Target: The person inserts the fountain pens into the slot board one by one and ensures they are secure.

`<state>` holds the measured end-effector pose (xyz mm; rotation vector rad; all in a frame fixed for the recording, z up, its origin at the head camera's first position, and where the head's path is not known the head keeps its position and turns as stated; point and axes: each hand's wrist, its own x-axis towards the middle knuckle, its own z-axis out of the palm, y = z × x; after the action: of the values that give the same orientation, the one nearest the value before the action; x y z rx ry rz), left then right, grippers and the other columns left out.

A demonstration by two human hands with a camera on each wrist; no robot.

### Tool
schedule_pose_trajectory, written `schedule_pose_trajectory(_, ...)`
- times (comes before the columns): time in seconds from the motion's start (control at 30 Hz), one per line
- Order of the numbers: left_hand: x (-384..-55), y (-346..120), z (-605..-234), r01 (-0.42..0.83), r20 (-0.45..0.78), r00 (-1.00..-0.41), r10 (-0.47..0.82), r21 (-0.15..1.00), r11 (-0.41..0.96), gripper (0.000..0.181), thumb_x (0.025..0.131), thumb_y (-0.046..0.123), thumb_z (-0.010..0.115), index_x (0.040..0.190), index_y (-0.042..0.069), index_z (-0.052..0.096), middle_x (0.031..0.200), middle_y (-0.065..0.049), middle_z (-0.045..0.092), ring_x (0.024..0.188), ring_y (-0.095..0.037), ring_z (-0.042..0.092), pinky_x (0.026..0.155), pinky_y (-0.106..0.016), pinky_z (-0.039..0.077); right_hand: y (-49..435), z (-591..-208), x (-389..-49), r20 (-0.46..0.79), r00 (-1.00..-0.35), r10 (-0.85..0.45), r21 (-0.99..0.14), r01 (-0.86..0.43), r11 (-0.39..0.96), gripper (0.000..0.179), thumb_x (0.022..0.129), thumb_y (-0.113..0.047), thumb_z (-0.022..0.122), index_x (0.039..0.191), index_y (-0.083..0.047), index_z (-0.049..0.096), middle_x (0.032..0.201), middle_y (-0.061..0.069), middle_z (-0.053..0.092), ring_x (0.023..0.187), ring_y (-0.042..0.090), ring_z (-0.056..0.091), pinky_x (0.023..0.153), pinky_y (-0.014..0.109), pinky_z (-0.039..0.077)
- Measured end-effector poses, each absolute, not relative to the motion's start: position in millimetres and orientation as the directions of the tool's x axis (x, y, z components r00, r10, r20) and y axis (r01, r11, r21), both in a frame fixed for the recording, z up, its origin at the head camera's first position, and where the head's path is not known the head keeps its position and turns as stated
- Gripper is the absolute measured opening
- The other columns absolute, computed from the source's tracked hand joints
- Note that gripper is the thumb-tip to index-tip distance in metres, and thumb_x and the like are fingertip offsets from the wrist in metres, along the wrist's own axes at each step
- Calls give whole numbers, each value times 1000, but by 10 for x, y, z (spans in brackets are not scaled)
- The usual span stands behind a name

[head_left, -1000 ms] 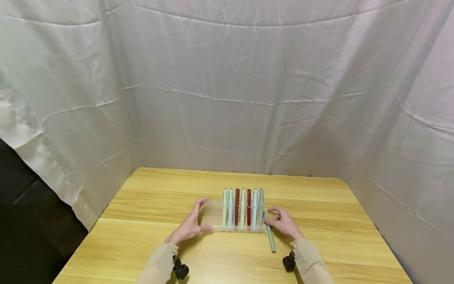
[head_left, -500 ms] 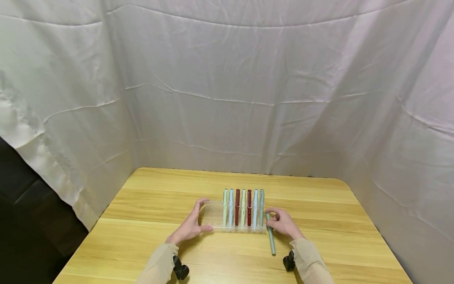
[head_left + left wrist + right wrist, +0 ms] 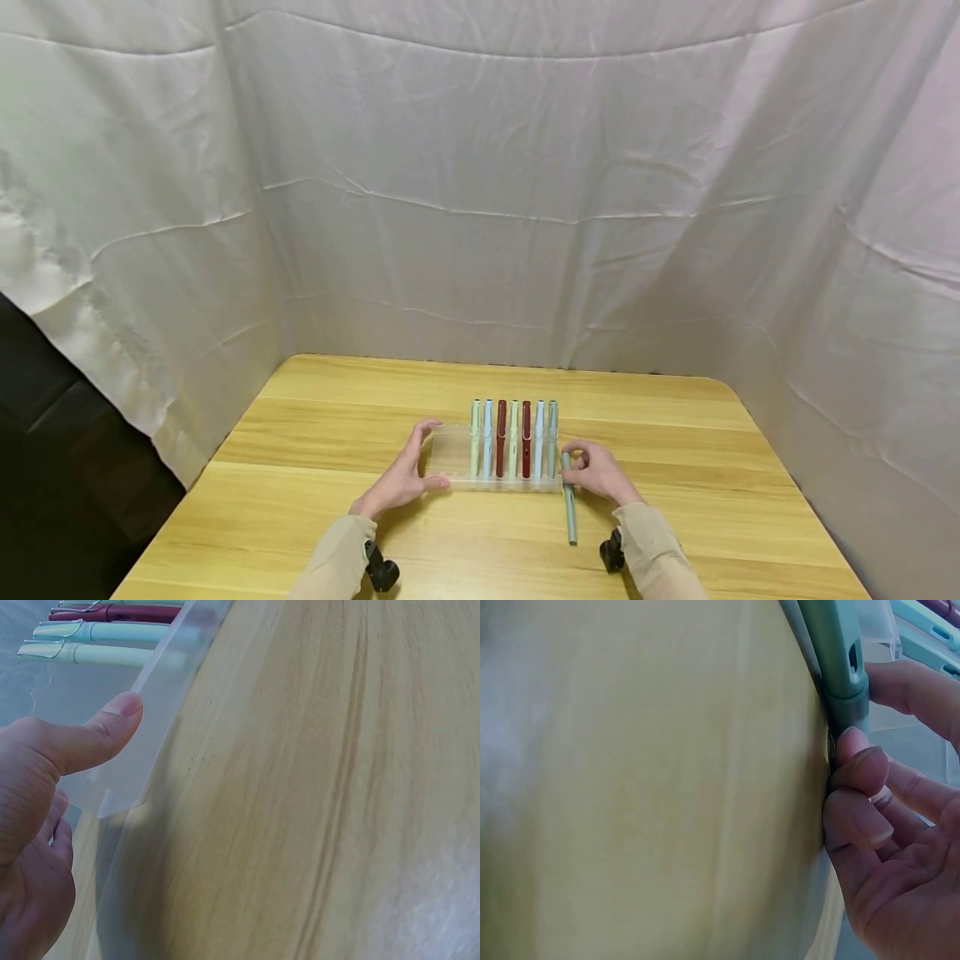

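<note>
A clear plastic pen holder (image 3: 452,454) lies on the table, with several capped pens side by side: pale green (image 3: 97,654), light blue, dark red (image 3: 501,446) and, at the right end, grey-green (image 3: 552,450). My left hand (image 3: 401,479) grips the holder's left end, thumb on the front edge (image 3: 161,727) and fingers at the far side. Just right of the holder, my right hand (image 3: 596,472) pinches another grey-green pen (image 3: 571,512) near its far end. In the right wrist view, this pen (image 3: 836,645) sits against the fingertips (image 3: 862,769).
The wooden table (image 3: 337,400) extends around the holder on all sides. Pale curtains (image 3: 480,208) hang behind and beside it. A black camera (image 3: 382,573) is worn on the left wrist, another (image 3: 612,552) on the right.
The loose grey-green pen has turned straighter, its near end swinging left and closer to me. My right hand has shifted slightly around it; the left hand and holder have stayed put.
</note>
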<state>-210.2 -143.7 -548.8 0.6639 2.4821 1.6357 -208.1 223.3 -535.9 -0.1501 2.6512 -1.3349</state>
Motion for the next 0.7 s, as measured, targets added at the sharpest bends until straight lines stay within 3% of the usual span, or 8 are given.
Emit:
schedule_pose_trajectory(0.27,-2089,-1436,-5469,302,148,-905,399,885,354,95,78,12,84,153,9,26,163,-20,26,153,-47,19,123,-69,12,2215,-5372,-2089,-96,-987,-126,-792,-1,611,38,77,-5,79,110,1,62,72,5,59,59,15,54,53,24,49)
schedule_pose_trajectory(0.7,-2091,-1439,-5468,306,150,-903,403,883,356,95,78,11,84,153,7,25,163,-20,27,153,-46,19,124,-69,11,2215,-5357,-2079,-100,-986,-136,-810,2,586,39,76,-3,77,111,1,61,70,4,59,56,14,56,52,24,52)
